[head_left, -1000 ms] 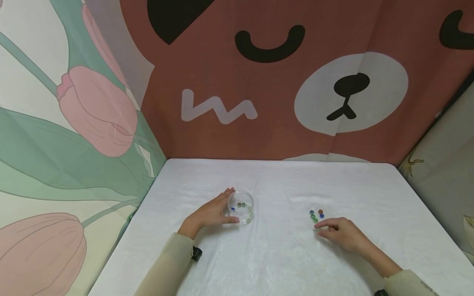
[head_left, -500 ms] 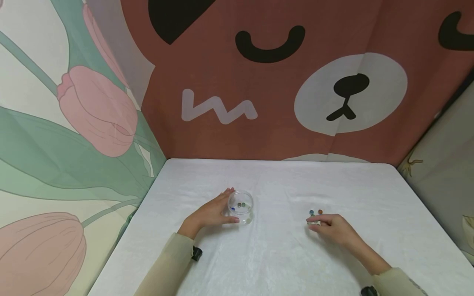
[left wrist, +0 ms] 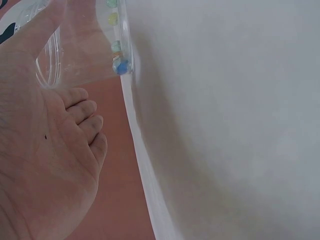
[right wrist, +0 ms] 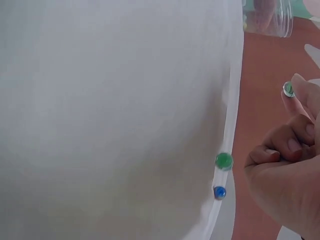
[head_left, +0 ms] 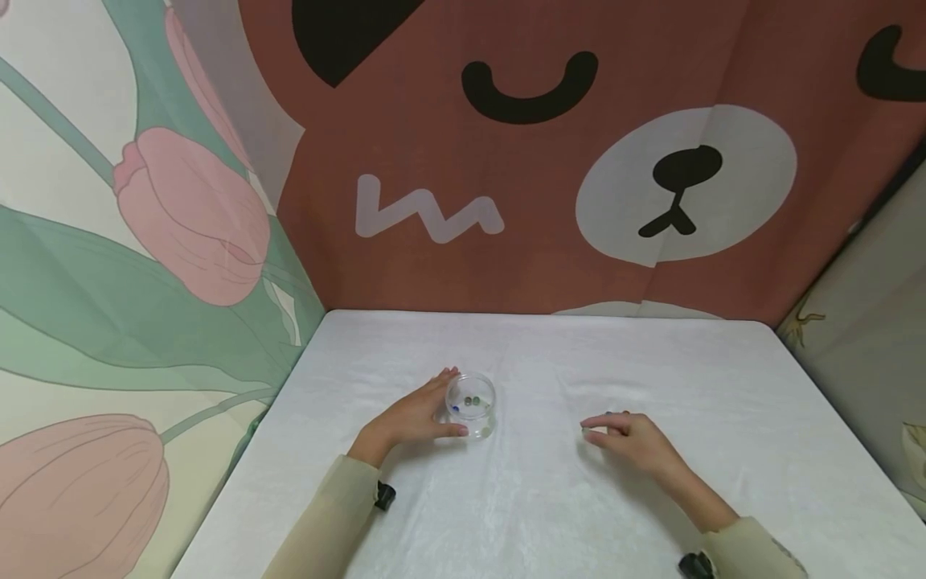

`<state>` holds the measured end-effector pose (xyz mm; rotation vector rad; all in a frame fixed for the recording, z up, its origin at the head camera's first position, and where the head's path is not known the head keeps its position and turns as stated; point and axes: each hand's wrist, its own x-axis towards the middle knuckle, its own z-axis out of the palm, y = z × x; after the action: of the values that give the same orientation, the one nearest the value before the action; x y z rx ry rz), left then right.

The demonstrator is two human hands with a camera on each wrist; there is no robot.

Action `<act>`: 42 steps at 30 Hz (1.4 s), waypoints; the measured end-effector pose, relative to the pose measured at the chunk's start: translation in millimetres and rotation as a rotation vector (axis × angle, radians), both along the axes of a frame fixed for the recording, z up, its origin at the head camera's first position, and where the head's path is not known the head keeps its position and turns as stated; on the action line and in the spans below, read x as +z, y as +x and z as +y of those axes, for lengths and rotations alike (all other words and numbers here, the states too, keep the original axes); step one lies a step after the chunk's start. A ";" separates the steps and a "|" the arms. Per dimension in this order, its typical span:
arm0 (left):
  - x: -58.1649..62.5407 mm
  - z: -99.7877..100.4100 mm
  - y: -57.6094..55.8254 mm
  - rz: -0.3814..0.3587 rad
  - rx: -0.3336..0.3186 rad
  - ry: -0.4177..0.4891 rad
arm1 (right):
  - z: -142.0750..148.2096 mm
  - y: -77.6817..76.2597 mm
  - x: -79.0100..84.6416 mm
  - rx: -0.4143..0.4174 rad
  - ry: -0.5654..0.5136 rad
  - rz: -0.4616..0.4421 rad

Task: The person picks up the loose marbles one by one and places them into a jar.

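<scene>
My left hand [head_left: 415,416] holds a clear, open-topped plastic jar [head_left: 479,429] that stands upright on the table, thumb on its near side and fingers round the far side. Several glass marbles [left wrist: 120,66] lie on the jar's bottom, blue, green and yellow among them. To the right, my right hand [head_left: 640,442] pinches a clear marble with a green swirl [right wrist: 288,90] between thumb and index finger, raised above the cloth. The other fingers of that hand are curled in. A green marble [right wrist: 224,161] and a blue marble [right wrist: 220,192] lie on the table; the hand mostly hides the group in the head view.
A white cloth [head_left: 521,515] covers the table. Behind it hangs a brown curtain with a bear face [head_left: 535,265], and a tulip-print curtain [head_left: 195,217] is on the left. Each wrist wears a black device [head_left: 385,496].
My right hand has lifted a marble from near the group and moved left with it, passing in front of the other marbles. The left hand and jar have stayed in place.
</scene>
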<state>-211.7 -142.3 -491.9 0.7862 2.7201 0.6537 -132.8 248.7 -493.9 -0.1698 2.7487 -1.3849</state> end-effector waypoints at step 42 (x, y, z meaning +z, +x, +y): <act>-1.0 1.2 -0.7 0.011 -0.001 0.007 | -90.3 -32.6 11.7 0.059 -0.152 -0.013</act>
<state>-212.4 -141.0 -492.8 0.7955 2.7286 0.6603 -165.4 158.4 -482.2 -0.2456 2.6051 -1.5727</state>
